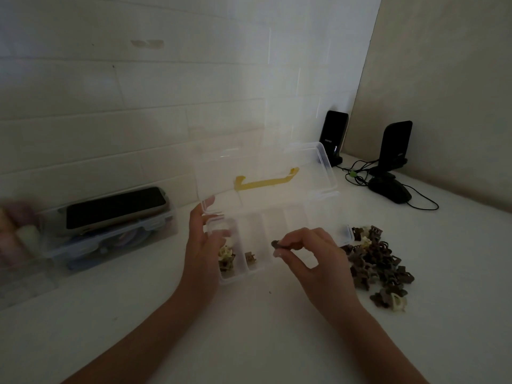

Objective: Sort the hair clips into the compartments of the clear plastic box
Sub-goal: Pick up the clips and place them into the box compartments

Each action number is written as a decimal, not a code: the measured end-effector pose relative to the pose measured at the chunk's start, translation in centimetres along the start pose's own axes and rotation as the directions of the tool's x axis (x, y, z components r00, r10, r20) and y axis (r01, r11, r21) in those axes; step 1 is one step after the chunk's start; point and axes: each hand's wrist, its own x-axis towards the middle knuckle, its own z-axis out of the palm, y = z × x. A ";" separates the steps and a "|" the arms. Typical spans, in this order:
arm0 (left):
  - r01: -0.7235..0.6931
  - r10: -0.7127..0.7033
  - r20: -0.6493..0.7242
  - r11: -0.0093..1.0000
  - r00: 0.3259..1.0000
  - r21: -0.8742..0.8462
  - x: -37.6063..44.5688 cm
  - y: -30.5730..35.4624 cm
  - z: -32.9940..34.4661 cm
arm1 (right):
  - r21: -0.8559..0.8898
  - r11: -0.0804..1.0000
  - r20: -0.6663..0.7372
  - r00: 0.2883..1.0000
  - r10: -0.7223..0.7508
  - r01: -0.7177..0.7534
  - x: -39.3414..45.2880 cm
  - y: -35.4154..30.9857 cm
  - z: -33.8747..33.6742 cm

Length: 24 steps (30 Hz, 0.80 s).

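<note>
A clear plastic box [279,270] with several compartments lies open on the white table, its lid [266,173] with a yellow handle tilted back. My left hand [201,239] holds the box's left end, fingers around the latch corner. My right hand [310,253] pinches a dark brown hair clip [277,244] above the middle compartments. The leftmost compartment holds cream and brown clips [225,257]; the one beside it holds a small brown clip [250,256]. A pile of brown and cream hair clips [379,267] lies right of the box.
A clear lidded container [110,239] with a phone on top stands at the left by the tiled wall. Blurred pastel items [16,234] sit at the far left. Two black stands [333,137] and a mouse [390,189] with cables occupy the back right corner.
</note>
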 end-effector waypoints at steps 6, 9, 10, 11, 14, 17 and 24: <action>0.004 -0.004 -0.007 1.000 1.000 0.001 0.1 0.1 0.0 | -0.011 1.000 0.013 1.000 -0.002 0.002 0.0 0.1 0.1; 0.020 -0.020 -0.006 1.000 1.000 0.000 0.1 -0.1 -0.1 | -0.015 1.000 0.009 1.000 -0.006 0.006 0.0 -0.1 0.1; 0.018 -0.018 -0.007 1.000 1.000 0.004 0.0 -0.1 -0.1 | -0.012 1.000 0.008 1.000 -0.001 0.001 0.0 -0.2 0.1; 0.015 -0.015 -0.008 1.000 1.000 0.011 0.0 -0.1 -0.1 | -0.011 1.000 0.015 1.000 0.001 -0.001 0.0 -0.3 0.0; 0.011 -0.011 -0.005 1.000 1.000 0.020 -0.2 0.0 -0.1 | -0.081 0.993 0.126 0.990 -0.070 0.081 0.2 -1.3 -0.3; 0.007 -0.007 -0.008 1.000 1.000 0.018 -0.2 -0.1 -0.1 | -0.253 0.947 0.308 0.944 -0.118 0.200 0.8 -2.6 -0.2; -0.014 0.014 0.010 0.998 1.000 0.055 -0.6 0.2 0.0 | -0.535 0.833 0.503 0.845 0.181 0.140 1.9 -2.4 1.6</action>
